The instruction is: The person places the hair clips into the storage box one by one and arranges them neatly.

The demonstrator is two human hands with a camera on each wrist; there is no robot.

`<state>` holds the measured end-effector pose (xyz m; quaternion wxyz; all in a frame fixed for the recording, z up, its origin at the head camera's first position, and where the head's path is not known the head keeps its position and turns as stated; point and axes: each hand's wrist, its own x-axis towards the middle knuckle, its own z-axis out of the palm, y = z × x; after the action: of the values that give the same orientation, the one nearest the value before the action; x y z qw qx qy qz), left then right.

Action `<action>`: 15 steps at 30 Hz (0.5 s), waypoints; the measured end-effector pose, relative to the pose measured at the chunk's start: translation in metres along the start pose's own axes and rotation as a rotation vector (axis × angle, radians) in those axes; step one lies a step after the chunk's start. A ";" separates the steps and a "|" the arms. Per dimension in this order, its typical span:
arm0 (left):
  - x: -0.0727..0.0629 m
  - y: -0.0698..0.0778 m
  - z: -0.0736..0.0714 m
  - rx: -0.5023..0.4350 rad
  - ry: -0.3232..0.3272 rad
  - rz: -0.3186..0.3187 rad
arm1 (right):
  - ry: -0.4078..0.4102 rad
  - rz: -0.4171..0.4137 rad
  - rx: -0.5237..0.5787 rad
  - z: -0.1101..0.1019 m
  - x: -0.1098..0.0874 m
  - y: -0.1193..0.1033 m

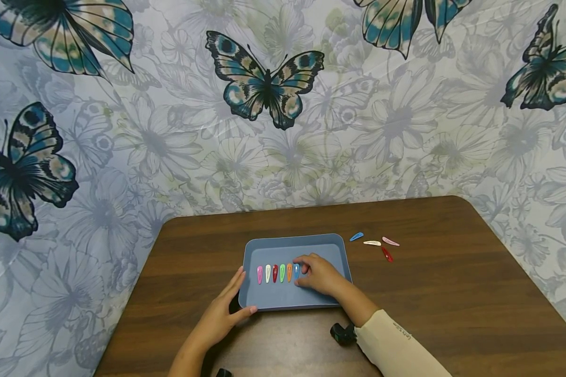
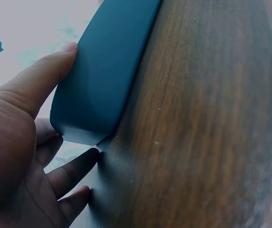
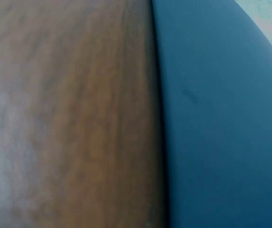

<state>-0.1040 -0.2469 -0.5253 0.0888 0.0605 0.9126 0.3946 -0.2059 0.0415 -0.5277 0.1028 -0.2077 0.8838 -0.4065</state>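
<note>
A blue-grey tray (image 1: pixel 292 299) lies on the table. In it a row of snap hair clips stands side by side: pink (image 1: pixel 260 275), white (image 1: pixel 268 273), red (image 1: pixel 275 273), green (image 1: pixel 282 273), orange (image 1: pixel 290 272) and blue (image 1: pixel 296 270). My right hand (image 1: pixel 322 275) holds the blue clip at the row's right end, index finger at its top and thumb at its bottom. Around the tray's near left corner, my left hand (image 1: pixel 219 317) rests with extended fingers, its thumb touching the tray's side (image 2: pixel 105 61). The right wrist view shows the tray's side (image 3: pixel 221 118), but no hand.
Right of the tray, on the brown wooden table (image 1: pixel 443 293), lie loose clips: blue (image 1: pixel 356 236), white (image 1: pixel 372 243), pink (image 1: pixel 390 241) and red (image 1: pixel 387 254). A black wrist device (image 1: pixel 343 334) sits by the right sleeve. A butterfly-patterned cloth (image 1: pixel 283 157) hangs behind.
</note>
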 end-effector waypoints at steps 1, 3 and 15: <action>0.000 0.000 0.000 -0.001 0.000 0.000 | -0.001 -0.002 -0.001 0.000 0.000 0.000; 0.000 0.000 0.000 0.000 0.001 -0.001 | -0.001 -0.005 -0.004 0.000 0.000 0.000; 0.000 0.000 0.000 -0.002 0.006 -0.001 | -0.008 -0.003 -0.012 0.000 -0.001 0.000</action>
<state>-0.1038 -0.2465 -0.5257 0.0861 0.0587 0.9125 0.3955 -0.2054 0.0417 -0.5273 0.1046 -0.2111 0.8855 -0.4005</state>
